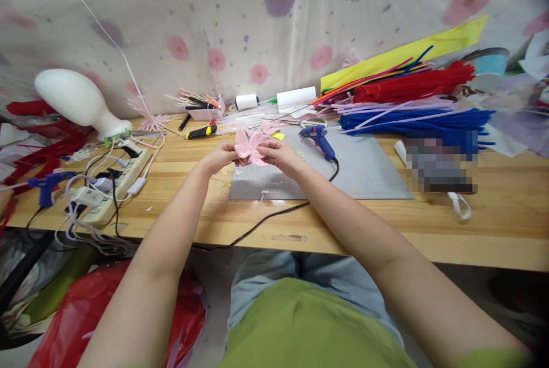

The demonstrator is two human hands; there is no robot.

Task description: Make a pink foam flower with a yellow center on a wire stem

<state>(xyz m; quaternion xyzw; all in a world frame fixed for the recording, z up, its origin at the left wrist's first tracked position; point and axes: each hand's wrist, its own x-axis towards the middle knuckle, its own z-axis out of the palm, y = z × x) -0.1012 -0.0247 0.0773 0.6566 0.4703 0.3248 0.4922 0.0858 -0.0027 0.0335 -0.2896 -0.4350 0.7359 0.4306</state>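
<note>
Between my two hands is a pink flower (250,146) with several rounded petals, held above the left part of the grey cutting mat (364,176). My left hand (222,157) is closed on its left side, low near the base. My right hand (278,156) pinches a petal on its right side. Behind the flower lies another pink petalled piece (269,127), partly covered. A blue glue gun (318,140) rests on the mat to the right of my right hand, its black cord running toward me.
Bundles of blue (412,122) and red pipe cleaners (416,83) lie at the back right. A yellow-black utility knife (201,131) is behind my left hand. At left are a crowded power strip (118,185), a second glue gun (48,188) and a white foam head (79,99).
</note>
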